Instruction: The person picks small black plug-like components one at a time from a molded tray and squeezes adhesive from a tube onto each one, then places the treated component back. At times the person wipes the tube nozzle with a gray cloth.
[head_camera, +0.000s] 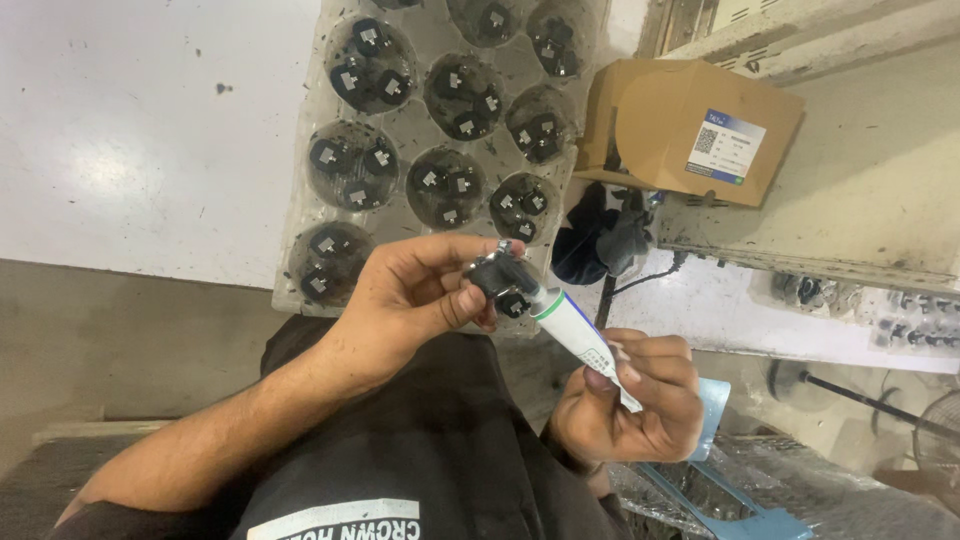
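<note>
Tube (575, 325), white with a green band, is pinched in the right hand (630, 405), fingers curled tight around its lower end; its nozzle touches a small black part (500, 280) gripped between thumb and fingertips of the left hand (415, 295); behind them a clear tray (305, 130) of similar parts lies on the desk (140, 130), cardboard box (690, 125) near

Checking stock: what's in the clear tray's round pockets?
Each visible pocket of the tray holds a few small black parts with pale square tops. The left hand covers the tray's near edge, so any pockets there are hidden.
</note>
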